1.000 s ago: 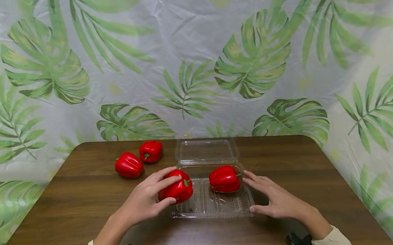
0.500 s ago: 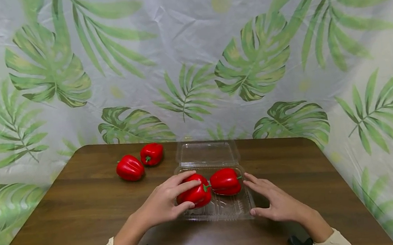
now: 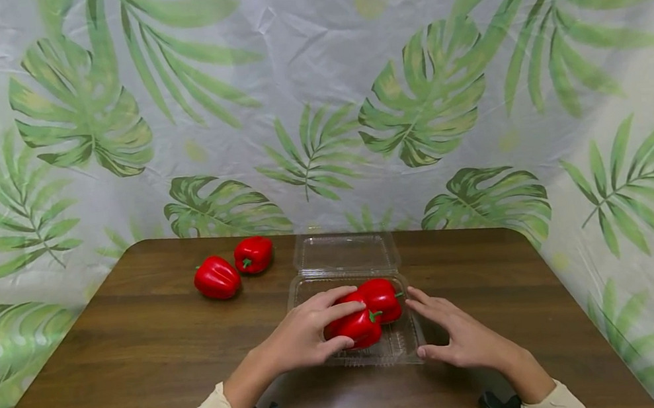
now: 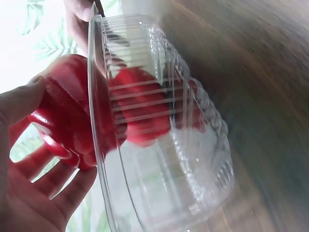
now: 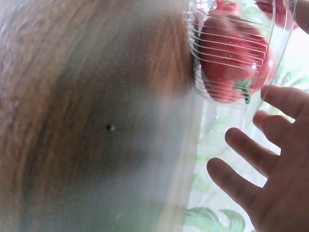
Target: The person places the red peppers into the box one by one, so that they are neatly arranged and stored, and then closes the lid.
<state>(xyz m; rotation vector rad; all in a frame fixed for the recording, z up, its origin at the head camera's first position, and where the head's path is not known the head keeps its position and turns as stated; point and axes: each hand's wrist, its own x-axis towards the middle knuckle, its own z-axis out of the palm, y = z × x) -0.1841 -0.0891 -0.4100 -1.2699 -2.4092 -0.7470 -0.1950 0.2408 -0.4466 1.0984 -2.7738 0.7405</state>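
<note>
My left hand (image 3: 307,332) grips a red bell pepper (image 3: 364,330) with a green stem, fingers and thumb around its sides. In the left wrist view, the gripped bell pepper (image 4: 67,108) sits at the rim of the clear plastic clamshell container (image 4: 159,188), partly above it. A second red bell pepper (image 3: 381,296) lies inside the container (image 3: 406,340), near its right side. My right hand (image 3: 463,330) stays at the container's right edge, fingers extended and holding nothing. In the right wrist view those fingers (image 5: 241,186) are spread; whether any touches the rim I cannot tell.
Two more red bell peppers, one nearer (image 3: 217,278) and one farther back (image 3: 254,255), lie on the wooden table (image 3: 138,343) at the left. The clear lid (image 3: 345,252) is folded back behind the container. A leaf-patterned cloth (image 3: 306,66) hangs behind the table.
My left hand has carried its bell pepper rightward, from the container's left edge to in front of the bell pepper inside. My right hand has stayed nearly still.
</note>
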